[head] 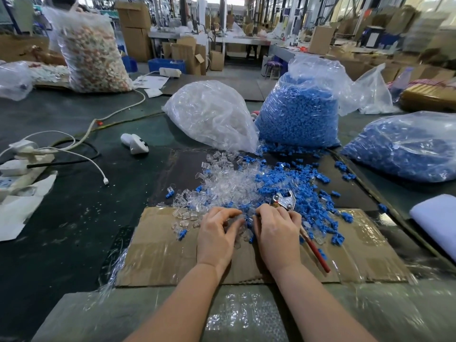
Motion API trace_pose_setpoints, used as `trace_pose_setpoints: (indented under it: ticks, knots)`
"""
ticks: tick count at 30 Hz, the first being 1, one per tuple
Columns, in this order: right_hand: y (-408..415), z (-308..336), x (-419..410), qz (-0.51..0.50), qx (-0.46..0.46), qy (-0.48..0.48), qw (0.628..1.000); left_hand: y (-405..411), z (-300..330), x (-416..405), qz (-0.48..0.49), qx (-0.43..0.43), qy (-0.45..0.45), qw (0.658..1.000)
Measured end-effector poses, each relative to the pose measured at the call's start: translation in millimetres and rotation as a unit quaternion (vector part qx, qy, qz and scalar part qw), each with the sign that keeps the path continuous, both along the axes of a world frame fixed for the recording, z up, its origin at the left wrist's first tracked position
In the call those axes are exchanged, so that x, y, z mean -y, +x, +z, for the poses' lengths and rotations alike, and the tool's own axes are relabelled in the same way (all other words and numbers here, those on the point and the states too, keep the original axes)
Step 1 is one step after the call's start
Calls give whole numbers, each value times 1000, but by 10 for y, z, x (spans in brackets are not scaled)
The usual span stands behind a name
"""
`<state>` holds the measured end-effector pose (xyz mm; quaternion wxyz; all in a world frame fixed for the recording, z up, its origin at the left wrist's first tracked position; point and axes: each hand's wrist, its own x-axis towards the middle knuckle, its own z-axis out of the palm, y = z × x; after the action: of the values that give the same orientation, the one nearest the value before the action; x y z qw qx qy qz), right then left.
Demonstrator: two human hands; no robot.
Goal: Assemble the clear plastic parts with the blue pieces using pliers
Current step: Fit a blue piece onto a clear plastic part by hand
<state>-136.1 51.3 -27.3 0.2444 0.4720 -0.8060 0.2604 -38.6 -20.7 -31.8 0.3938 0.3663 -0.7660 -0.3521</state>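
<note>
Both hands worked low over a flattened brown cardboard sheet (158,255) wrapped in clear film, laid on the dark green tabletop (74,218). The left hand (217,238) had its fingers curled down into the near edge of the loose heap of small clear plastic parts (222,183); whether it actually pinched a piece could not be told. The right hand (278,240) gripped the red-handled metal pliers (286,199), the steel head showing just beyond the knuckles and one red handle running out past the wrist toward the right. The scattered small blue plastic pieces (303,191) lay mixed into the clear ones and spread to the right across the cardboard. Behind the heap stood a tied clear plastic bag of clear parts (212,117), touching an open plastic bag full of blue pieces (298,112); a third bag of blue pieces (404,149) lay at far right. A white handheld controller (135,143) rested left of the bags, and a white power strip with plugged cables (22,166) sat at the left edge.
</note>
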Motion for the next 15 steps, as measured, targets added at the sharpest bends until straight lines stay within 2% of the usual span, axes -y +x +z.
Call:
trace_pose_setpoints:
  ticks: [9, 15]
  knots:
    - [-147, -11, -78, -9, -90, 27, 995, 12, 0, -4, -4, 7, 11, 1000]
    - [-316, 28, -221, -13, -95, 47, 994, 17, -10, -32, -15, 27, 16, 999]
